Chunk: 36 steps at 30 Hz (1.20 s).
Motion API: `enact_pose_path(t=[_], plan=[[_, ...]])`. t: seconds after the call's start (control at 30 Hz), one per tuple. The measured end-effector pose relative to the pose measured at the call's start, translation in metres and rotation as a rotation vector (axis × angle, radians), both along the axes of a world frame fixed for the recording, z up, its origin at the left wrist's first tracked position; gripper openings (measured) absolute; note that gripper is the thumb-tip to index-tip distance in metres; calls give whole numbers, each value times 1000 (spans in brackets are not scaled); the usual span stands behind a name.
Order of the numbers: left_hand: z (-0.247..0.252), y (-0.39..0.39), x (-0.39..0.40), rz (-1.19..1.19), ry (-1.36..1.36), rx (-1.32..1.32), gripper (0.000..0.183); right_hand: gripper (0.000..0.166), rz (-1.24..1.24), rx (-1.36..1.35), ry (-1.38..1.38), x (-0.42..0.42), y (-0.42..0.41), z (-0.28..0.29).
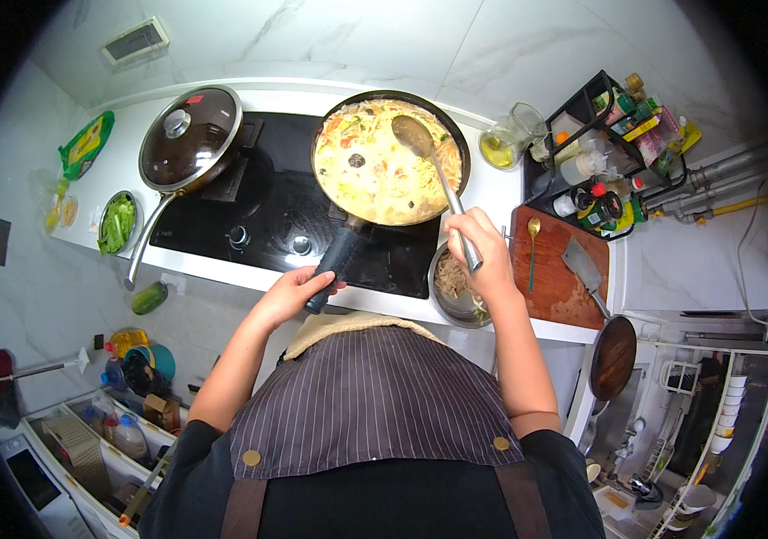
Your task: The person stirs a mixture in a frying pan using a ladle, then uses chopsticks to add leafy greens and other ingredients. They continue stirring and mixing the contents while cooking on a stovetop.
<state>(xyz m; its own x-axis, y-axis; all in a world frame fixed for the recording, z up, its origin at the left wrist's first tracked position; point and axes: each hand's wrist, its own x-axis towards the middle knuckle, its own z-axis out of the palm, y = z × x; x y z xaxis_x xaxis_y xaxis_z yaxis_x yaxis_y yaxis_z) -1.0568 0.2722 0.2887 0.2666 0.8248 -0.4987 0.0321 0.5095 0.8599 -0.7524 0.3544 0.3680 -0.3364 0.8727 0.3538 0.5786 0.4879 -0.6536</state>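
Note:
My left hand (296,291) grips the black handle (336,259) of a frying pan (462,172) on the right side of the stove. A creamy yellow stew (370,182) with red, green and dark pieces fills the pan. In my right hand (485,252) is a metal ladle (448,178), its bowl touching the stew near the far right of the pan. Just below that hand stands a metal bowl (434,286) of shredded food, partly hidden by my wrist. To its right lies a wooden cutting board (559,300) with a gold spoon (533,249) and a cleaver (582,266).
A lidded wok (188,148) stands on the left of the black glass cooktop (276,195), its handle jutting past the counter edge. Farther left is a bowl of leafy greens (117,222). A glass oil jug (508,138) and a black condiment rack (599,114) stand at right.

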Motion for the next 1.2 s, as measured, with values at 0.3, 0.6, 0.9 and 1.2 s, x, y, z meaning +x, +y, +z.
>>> enact_pose_path(t=[0.3, 0.6, 0.9, 1.2], plan=[[2, 1, 1, -28, 8, 0, 34, 15, 53, -37, -82, -6, 6, -41], [7, 2, 1, -13, 8, -3, 36, 6, 57, -50, 226, -3, 41, -40], [-1, 3, -1, -19, -26, 0, 35, 11, 0, 59, 30, -1, 69, -40], [0, 3, 0, -11, -39, 6, 35, 10, 90, -2, -12, -4, 63, -47]])
